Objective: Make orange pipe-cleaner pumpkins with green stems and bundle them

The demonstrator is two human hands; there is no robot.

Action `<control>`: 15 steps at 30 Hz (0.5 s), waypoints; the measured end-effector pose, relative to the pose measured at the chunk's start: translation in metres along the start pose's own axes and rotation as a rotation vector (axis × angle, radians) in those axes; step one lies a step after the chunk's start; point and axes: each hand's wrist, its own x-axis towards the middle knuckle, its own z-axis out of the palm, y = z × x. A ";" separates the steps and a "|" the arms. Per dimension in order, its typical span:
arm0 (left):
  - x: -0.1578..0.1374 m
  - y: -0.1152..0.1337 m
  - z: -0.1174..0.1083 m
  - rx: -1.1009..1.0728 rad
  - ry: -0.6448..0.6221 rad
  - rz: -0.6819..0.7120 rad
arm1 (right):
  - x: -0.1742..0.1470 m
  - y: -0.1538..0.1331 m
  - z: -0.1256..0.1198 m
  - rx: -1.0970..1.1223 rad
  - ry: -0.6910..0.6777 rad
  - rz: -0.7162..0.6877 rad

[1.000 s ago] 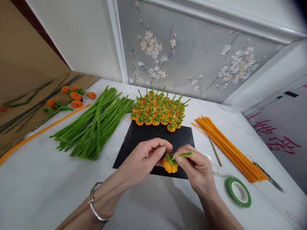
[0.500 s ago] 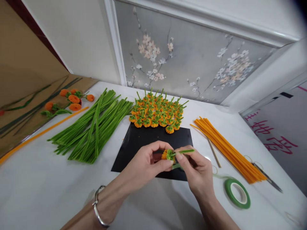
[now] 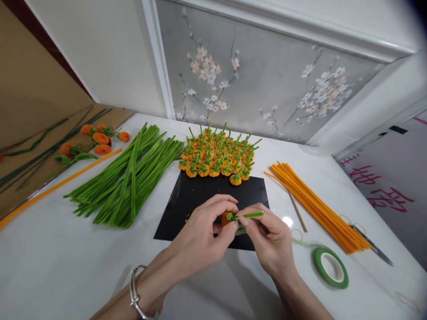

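Note:
Over a black mat [image 3: 167, 222], my left hand [image 3: 207, 231] pinches a small orange pipe-cleaner pumpkin [image 3: 226, 218]. Its green stem [image 3: 251, 215] points right, and much of the orange body is hidden behind my fingers. My right hand [image 3: 270, 235] is closed at the stem, thumb and forefinger pressed on it. A strip of green floral tape [image 3: 243, 230] hangs under the stem by my right fingers. To the right lies the tape roll [image 3: 330, 267], with a thin tail running toward my right hand.
Rows of similar orange pumpkins [image 3: 216, 153] with upright green stems stand behind the mat. Green pipe cleaners [image 3: 126, 182] lie left, orange ones [image 3: 316, 204] right, with scissors [image 3: 375, 249] and a thin stick [image 3: 298, 211]. Finished orange pieces [image 3: 101, 138] rest on brown paper at far left.
The pumpkin has turned in my left fingers, so less of its orange body shows. My right hand has shifted slightly left and down, still at the stem.

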 end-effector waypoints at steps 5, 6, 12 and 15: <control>-0.001 0.001 0.003 0.127 0.106 0.042 | -0.004 0.004 0.005 -0.034 0.062 0.071; -0.001 0.001 0.003 0.132 0.117 0.041 | -0.004 0.004 0.005 -0.024 0.060 0.099; -0.003 -0.001 0.003 0.178 0.186 0.091 | -0.001 0.000 0.003 0.079 -0.028 0.197; -0.004 -0.003 0.004 0.241 0.194 0.115 | 0.000 -0.003 0.003 0.067 -0.017 0.197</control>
